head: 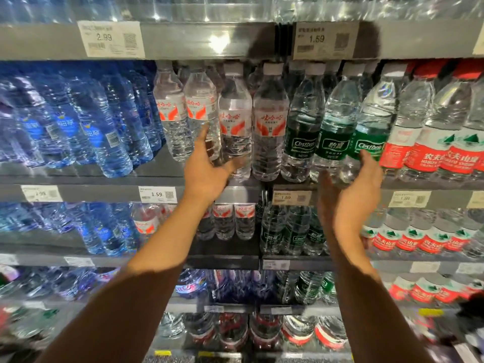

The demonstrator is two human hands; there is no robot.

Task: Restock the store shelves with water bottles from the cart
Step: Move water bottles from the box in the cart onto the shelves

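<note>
Both my arms reach up to the second shelf from the top. My left hand is spread open below a row of clear bottles with red and white labels; its fingertips touch the base of one of them. My right hand is open with the palm turned up under the green-labelled bottles. Its fingertips touch the lower edge of the rightmost green bottle. Neither hand holds a bottle. No cart is in view.
Blue bottles fill the shelf's left part, and red-labelled bottles fill the right. Price tags hang on the shelf edges. Lower shelves hold the same brands. A dark shape sits at the lower right edge.
</note>
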